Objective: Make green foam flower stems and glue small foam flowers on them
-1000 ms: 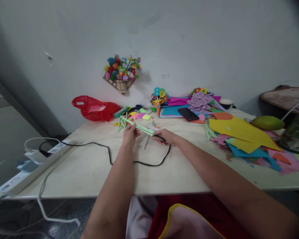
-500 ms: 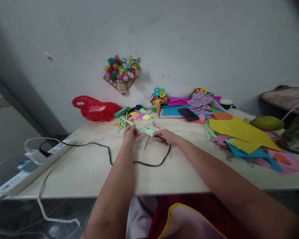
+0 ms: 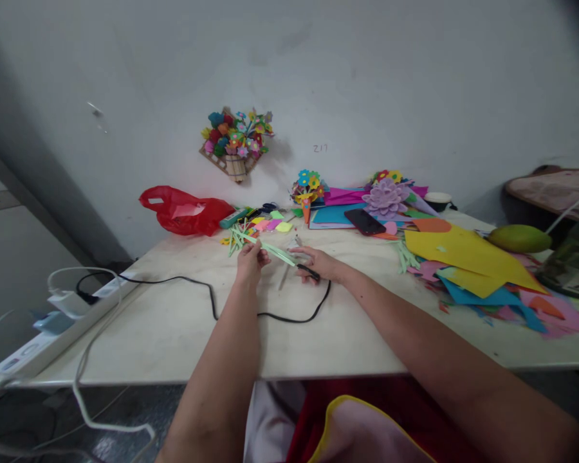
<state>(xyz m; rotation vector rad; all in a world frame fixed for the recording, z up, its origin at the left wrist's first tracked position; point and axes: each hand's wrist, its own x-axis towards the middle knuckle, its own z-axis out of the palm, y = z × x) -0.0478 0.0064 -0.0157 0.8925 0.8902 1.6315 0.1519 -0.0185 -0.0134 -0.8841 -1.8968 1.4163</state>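
Observation:
My left hand (image 3: 253, 256) is closed on a pale green strip (image 3: 276, 251), pinching it between thumb and fingers above the table. At its right end, the strip meets what look like black-handled scissors (image 3: 309, 271), their blades hard to make out. Around these handles is my right hand (image 3: 318, 262), fingers spread but thumb low on the black part. Thin green cut strips (image 3: 236, 239) lie bunched just beyond my left hand. Under the hands, a greyish stick-like thing (image 3: 284, 278) rests on the table.
A black cord (image 3: 289, 320) runs from the power strip (image 3: 33, 354) across the table to my right hand. Behind lie a red plastic bag (image 3: 188, 212), foam pieces (image 3: 273, 224) and a phone (image 3: 365, 222). Coloured sheets (image 3: 468, 254) and a green fruit (image 3: 520, 238) fill the right.
My right hand's fingers have spread apart and the black handle has tilted downward. The strip's right end sits slightly lower. My left hand has barely shifted.

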